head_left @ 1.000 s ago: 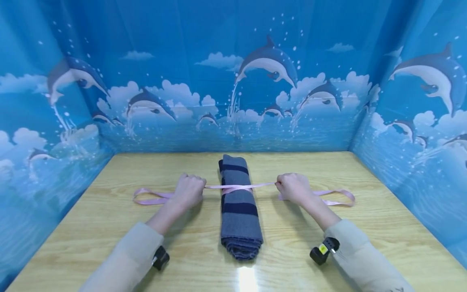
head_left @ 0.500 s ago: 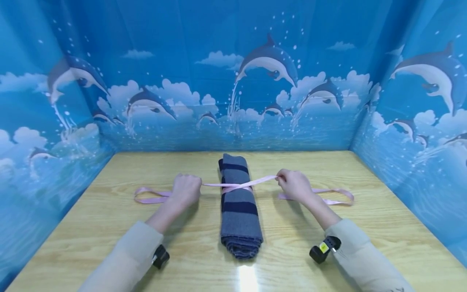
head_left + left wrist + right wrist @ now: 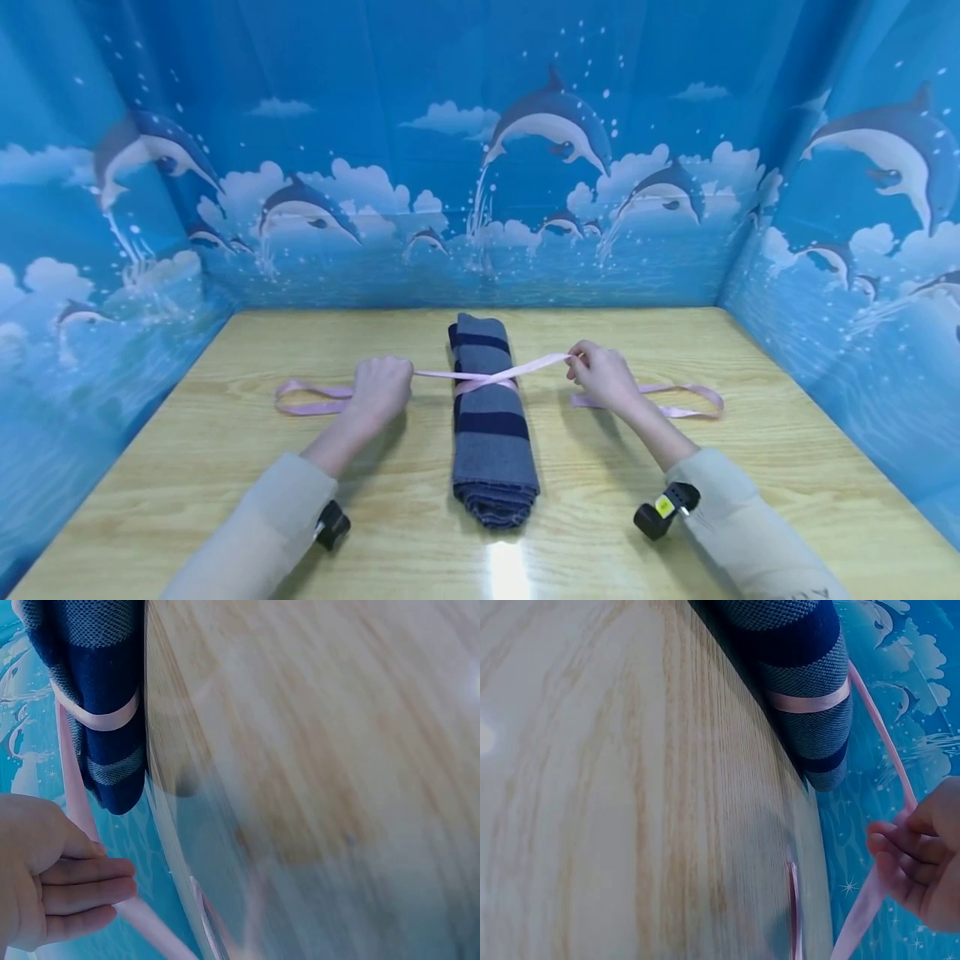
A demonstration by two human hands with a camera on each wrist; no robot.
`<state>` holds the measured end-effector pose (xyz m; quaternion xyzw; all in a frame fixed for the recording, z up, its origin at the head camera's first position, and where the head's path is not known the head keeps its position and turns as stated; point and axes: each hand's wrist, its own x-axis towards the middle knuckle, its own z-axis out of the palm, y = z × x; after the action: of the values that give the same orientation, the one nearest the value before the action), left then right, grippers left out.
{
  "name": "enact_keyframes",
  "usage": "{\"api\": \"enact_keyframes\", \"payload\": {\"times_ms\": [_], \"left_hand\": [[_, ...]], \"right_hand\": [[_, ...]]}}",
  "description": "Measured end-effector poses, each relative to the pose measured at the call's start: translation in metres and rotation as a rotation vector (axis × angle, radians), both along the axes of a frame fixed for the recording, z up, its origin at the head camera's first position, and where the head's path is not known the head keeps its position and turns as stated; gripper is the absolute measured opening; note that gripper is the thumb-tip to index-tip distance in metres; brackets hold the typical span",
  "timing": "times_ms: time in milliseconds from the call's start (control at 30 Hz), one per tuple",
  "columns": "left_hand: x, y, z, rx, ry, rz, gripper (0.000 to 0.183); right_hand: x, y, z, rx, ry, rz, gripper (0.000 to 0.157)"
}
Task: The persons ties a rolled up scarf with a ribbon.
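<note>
A rolled grey cloth with dark navy stripes [image 3: 491,454] lies lengthwise in the middle of the table. Round its middle runs a pink ribbon [image 3: 532,365], whose two ends cross on top of the roll. To the left, my left hand [image 3: 382,392] grips one end, drawn out straight; the left wrist view shows the ribbon [image 3: 75,780] passing through the fingers. On the other side my right hand [image 3: 602,375] pinches the other end between thumb and fingers, held a little higher. The ribbon [image 3: 885,746] slants from the roll to that hand in the right wrist view.
Looped ribbon tails [image 3: 300,408] lie on the wooden table [image 3: 225,500] left of the left hand, and another looped tail [image 3: 690,414] rests beyond the right hand. A blue dolphin-print curtain [image 3: 390,150] encloses the back and both sides.
My right hand has risen slightly and moved away from me, so its ribbon end now slants upward. The left hand has shifted slightly left. The cloth roll stays in place.
</note>
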<state>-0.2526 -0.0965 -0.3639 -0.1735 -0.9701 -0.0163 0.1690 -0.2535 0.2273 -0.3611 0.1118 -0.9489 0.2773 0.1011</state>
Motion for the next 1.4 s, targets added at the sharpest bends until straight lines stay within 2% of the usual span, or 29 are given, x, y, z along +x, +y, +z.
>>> {"api": "enact_keyframes", "payload": {"times_ms": [167, 333, 667, 833, 933, 1200, 1267, 1400], "left_hand": [[-0.001, -0.001, 0.001, 0.032, -0.022, 0.011, 0.028], [0.0, 0.001, 0.003, 0.121, -0.03, 0.05, 0.024], [0.0, 0.004, 0.003, 0.25, 0.13, 0.054, 0.02], [-0.004, 0.007, 0.004, 0.342, 0.255, 0.008, 0.02], [-0.005, 0.009, 0.006, 0.446, 0.275, -0.018, 0.022], [-0.005, 0.015, 0.012, 0.777, 0.262, -0.059, 0.023], [-0.005, 0.018, 0.015, 0.898, 0.197, -0.045, 0.023], [-0.003, 0.024, 0.025, 1.244, -0.034, 0.027, 0.025]], "right_hand": [[-0.001, 0.0, -0.001, -0.062, 0.027, -0.013, 0.019], [-0.001, 0.0, 0.0, -0.148, 0.044, -0.04, 0.021], [0.0, -0.002, 0.004, -0.217, 0.103, -0.109, 0.031], [0.0, -0.006, 0.009, -0.263, 0.151, -0.144, 0.026], [-0.001, -0.009, 0.012, -0.332, 0.149, -0.147, 0.022], [-0.005, -0.019, 0.019, -0.561, 0.133, -0.132, 0.019], [-0.006, -0.02, 0.021, -0.6, 0.115, -0.135, 0.019], [-0.008, -0.022, 0.026, -0.657, 0.08, -0.145, 0.021]]}}
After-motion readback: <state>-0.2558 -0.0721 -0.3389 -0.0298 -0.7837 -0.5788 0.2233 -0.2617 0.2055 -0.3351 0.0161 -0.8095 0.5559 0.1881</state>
